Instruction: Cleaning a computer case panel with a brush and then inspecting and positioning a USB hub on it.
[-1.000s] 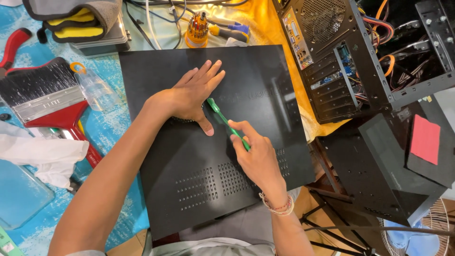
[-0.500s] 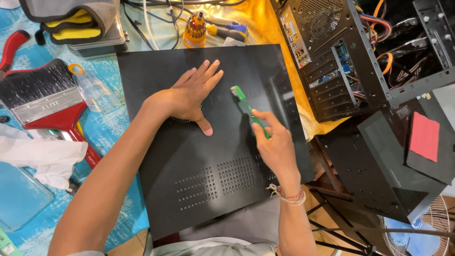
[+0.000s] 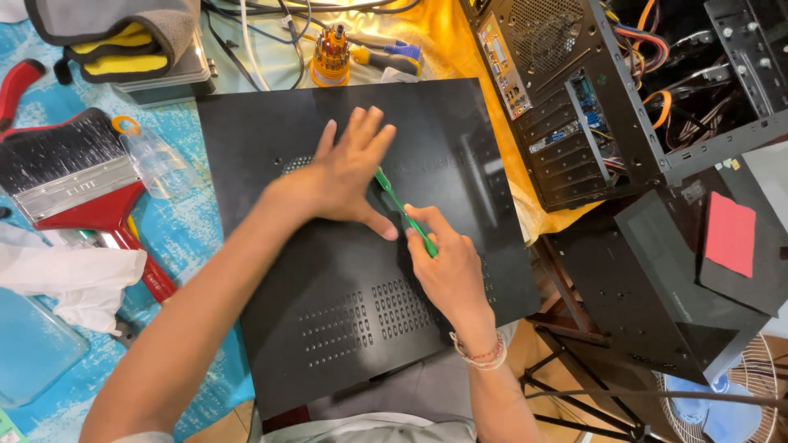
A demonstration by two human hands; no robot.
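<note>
A black metal computer side panel (image 3: 460,148) with vent holes lies flat in front of me. My left hand (image 3: 345,172) presses flat on it near the middle, fingers spread and pointing away. My right hand (image 3: 443,267) grips a thin green tool (image 3: 394,201), its tip lying against the panel just beside my left thumb. A bracelet circles my right wrist.
An open black computer case (image 3: 624,90) with coloured cables stands at the right. A wide red-handled paintbrush (image 3: 74,176), a clear bottle (image 3: 156,160), white cloth (image 3: 74,279) and a screwdriver bit set (image 3: 331,53) lie to the left and back. A fan (image 3: 722,394) sits at lower right.
My right hand with the green tool has swept from the panel's right side back left toward my left thumb. My left hand stays pressed on the panel.
</note>
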